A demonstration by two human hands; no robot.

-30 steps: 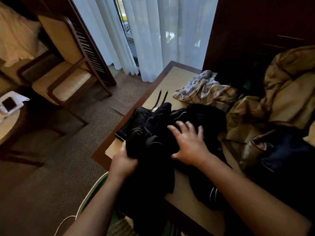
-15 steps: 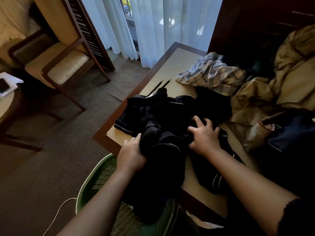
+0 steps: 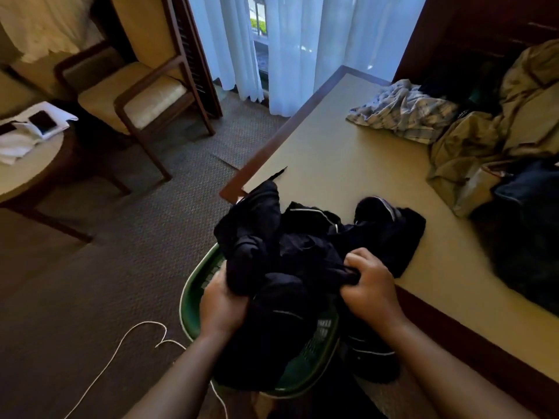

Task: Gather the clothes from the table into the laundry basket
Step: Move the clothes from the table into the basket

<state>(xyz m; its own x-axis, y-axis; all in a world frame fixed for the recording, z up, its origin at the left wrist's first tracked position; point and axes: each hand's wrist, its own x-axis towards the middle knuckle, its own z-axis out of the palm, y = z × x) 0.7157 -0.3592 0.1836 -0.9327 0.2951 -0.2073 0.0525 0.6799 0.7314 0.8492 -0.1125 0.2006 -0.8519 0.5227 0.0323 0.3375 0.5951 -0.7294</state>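
A carpeted room with sheer curtains (image 3: 302, 40) and a wooden armchair (image 3: 145, 95) lies behind a tan-topped table (image 3: 332, 164) edged in dark wood. At the table's near corner, on the floor, stands the green laundry basket (image 3: 189, 294).

Both hands grip one bundle of dark clothes (image 3: 302, 246). The left hand (image 3: 222, 306) is curled round the bundle's left side. The right hand (image 3: 370, 290) has its fingers (image 3: 360, 260) bunched tight into a fold on the right. Most of the bundle hangs over the basket and part of it is already inside. One end trails on the table, and another dark piece hangs outside the basket's right wall.

The step in hand looks like loading this first armful. The next move calls for pulling the trailing end off the table, pushing it all down inside the rim and letting go. Then comes a reach across for what is left: a plaid shirt (image 3: 405, 111), an olive garment (image 3: 490, 140) and a dark blue piece (image 3: 532, 189), heaped along the far right edge.

No brand, label or writing can be read. The dark clothes show only pale piping, and in this dim light any tag may simply be lost in the folds.
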